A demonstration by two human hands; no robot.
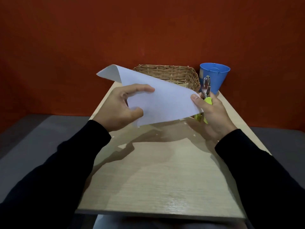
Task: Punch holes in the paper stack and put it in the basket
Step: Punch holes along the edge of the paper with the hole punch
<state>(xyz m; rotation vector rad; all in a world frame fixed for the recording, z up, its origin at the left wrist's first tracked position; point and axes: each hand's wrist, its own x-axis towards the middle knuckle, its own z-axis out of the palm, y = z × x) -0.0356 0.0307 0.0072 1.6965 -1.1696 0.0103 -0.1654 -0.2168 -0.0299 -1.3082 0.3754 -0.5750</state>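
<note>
My left hand [118, 106] pinches the paper [158, 100] by its near left edge, thumb below and fingers on top, holding it tilted in the air above the desk [165, 179]. My right hand [212, 113] grips the punch [206, 90], green handles in the palm, metal head pointing up, thumb against the paper's right corner. Basket [179, 75] sits at the far end of the desk behind the paper, blue cup [214, 76] just right of it. Small white bits lie on the desk under the paper.
</note>
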